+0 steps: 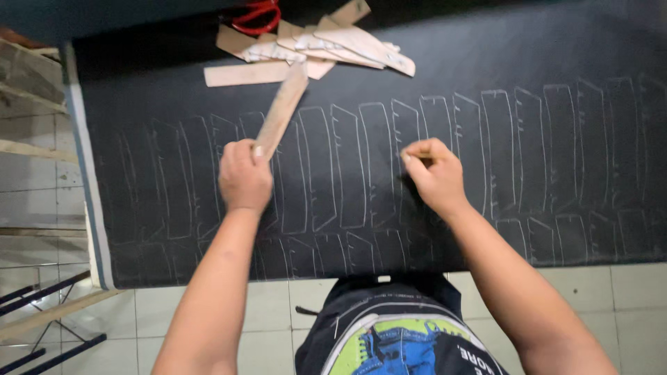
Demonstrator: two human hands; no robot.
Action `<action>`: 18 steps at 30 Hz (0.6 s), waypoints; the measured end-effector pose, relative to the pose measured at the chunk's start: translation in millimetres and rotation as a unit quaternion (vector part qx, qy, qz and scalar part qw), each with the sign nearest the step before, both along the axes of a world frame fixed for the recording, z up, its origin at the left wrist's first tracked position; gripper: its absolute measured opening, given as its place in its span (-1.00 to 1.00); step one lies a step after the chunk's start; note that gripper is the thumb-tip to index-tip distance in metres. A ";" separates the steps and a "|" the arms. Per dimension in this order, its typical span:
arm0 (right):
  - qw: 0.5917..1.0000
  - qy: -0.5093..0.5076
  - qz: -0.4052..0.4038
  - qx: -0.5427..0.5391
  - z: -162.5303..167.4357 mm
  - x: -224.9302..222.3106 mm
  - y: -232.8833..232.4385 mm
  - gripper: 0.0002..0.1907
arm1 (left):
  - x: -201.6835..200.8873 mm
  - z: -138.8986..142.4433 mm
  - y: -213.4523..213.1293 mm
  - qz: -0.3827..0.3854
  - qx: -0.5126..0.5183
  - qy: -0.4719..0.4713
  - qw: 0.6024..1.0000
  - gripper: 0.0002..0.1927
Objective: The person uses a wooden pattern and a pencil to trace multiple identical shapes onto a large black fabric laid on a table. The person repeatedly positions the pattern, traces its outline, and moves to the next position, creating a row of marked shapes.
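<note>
1. A dark cloth (pixel 486 55) is spread over a table and fills most of the view; rows of pale chalk outlines (pixel 361 167), long narrow shapes standing side by side, are drawn across it from left to right, with a second, shorter row nearer the person.
2. A tiled floor (pixel 208 312) is seen below the cloth's near edge, and wooden and dark metal frames are seen at the far left.
3. A pile of card patterns (pixel 326 45) lies at the far edge of the cloth, left of centre; red-handled scissors (pixel 257 15) are partly tucked behind it.
4. A long card strip (pixel 283 107) is held by the left hand (pixel 244 177). The fingers are closed round the strip's near end, with the thumb pressed on its face; the strip slants away from the fist, up and to the right, and its far end reaches the pile.
5. The right hand (pixel 434 173) rests on the cloth right of centre, over the outlines. Its fingers are pinched together at the left side of the hand; something small seems to be held there, but what it is cannot be told.
</note>
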State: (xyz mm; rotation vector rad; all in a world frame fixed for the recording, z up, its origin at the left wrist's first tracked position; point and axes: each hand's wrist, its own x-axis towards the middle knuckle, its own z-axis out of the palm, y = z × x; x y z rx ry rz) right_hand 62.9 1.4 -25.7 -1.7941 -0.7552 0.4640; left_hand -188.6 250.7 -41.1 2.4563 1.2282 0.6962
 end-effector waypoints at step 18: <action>0.998 -0.031 -0.056 0.004 -43.7 31.1 117.9 -0.91 | -34.1 -14.3 52.8 0.008 0.002 0.090 0.996 -0.79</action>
